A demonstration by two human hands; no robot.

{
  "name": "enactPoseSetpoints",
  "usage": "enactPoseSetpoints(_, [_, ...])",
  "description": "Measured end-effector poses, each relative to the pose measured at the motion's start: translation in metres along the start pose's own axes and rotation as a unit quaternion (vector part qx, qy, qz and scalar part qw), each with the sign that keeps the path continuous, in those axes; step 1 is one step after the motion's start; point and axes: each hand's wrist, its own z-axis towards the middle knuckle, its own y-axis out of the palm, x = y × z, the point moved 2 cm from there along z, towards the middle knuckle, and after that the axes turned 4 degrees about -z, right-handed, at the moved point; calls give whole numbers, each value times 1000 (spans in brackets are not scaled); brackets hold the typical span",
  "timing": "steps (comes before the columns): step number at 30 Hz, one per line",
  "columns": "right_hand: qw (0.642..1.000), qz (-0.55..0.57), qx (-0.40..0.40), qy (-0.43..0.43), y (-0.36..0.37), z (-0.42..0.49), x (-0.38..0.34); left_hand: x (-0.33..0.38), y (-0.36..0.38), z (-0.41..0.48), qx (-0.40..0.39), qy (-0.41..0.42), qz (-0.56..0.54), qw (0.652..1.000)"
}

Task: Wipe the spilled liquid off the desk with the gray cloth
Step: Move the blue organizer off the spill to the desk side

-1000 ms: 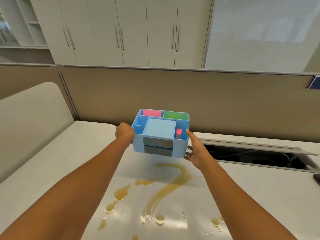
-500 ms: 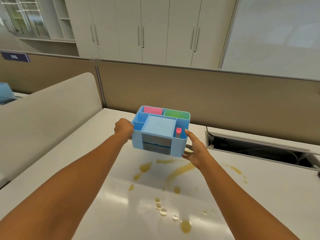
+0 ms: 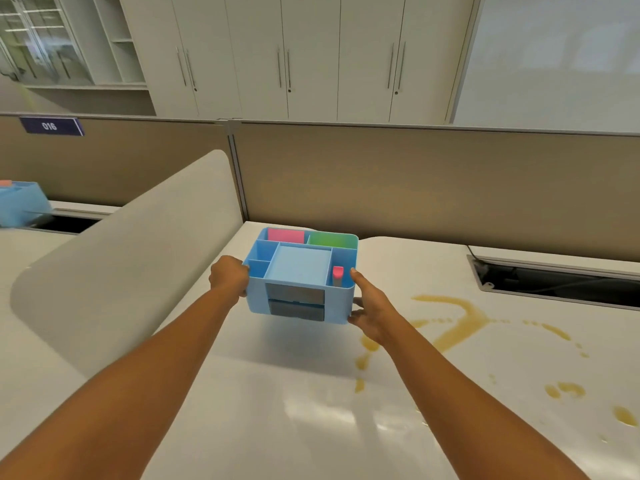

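A blue desk organizer [image 3: 343, 299] with pink and green pads and two grey drawers hangs just above the white desk [image 3: 277, 410], near its far left corner. My left hand [image 3: 228, 277] grips its left side and my right hand [image 3: 369, 308] grips its right side. Amber spilled liquid [image 3: 450, 327] streaks and dots the desk to the right of the organizer. No gray cloth shows in the head view.
A curved grey divider [image 3: 121, 258] borders the desk on the left and a brown partition [image 3: 415, 188] stands behind. An open cable slot [image 3: 554, 282] lies at the back right. Another blue organizer [image 3: 20, 202] sits on the neighbouring desk.
Both hands carried the organizer leftward, off the spill, toward the desk's far left corner. The spill now lies to its right.
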Motion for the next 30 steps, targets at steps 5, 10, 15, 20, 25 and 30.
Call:
enactPoseSetpoints(5, [1000, -4, -24, 17, 59, 8, 17, -30, -33, 37, 16, -15, 20, 1000])
enactPoseSetpoints(10, [999, -1, -26, 38, 92, 18, 31, -55, -50, 63, 15, -22, 39, 999])
enactPoseSetpoints(15, [999, 8, -16, 49, 118, 28, 42, -73, -59, 84, 13, -36, 40, 998])
enactPoseSetpoints(20, [999, 10, -8, 53, 128, 33, 48, -82, -59, 96, 7, -36, 46, 998])
enactPoseSetpoints(25, [998, 11, 5, 54, 130, 37, 52, -89, -56, 99, 5, -35, 51, 998])
enactPoseSetpoints(30, [999, 9, 8, 52, 129, 40, 58, -91, -54, 102, 2, -27, 56, 998])
